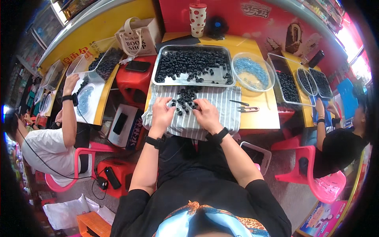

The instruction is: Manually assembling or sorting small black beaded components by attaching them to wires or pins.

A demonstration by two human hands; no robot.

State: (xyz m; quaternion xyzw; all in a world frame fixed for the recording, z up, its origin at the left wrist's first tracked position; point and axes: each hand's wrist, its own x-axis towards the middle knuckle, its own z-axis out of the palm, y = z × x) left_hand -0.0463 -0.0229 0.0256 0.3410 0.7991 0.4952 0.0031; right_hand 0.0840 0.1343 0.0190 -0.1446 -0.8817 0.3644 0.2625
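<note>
A loose pile of small black ring-shaped pieces [185, 97] lies on a grey-and-white striped cloth [227, 104] in front of me. At the pile's left edge is my left hand [162, 114], its thumb and fingers apart, with black pieces close to the fingertips. Across from it, my right hand [207, 115] borders the pile on the right, thumb and fingertips apart and next to a few pieces. Both palms are turned inward and hidden. Just beyond the pile stands a clear rectangular tray [197, 82] holding many more of these black pieces.
Right of the tray sits a round clear tub [252, 87] of bluish small bits. Small thread snips [248, 109] and dark tweezers [239, 102] lie beside the cloth. A dotted tumbler [197, 20] stands at the back. Co-workers [51, 148] [341, 146] sit on both sides.
</note>
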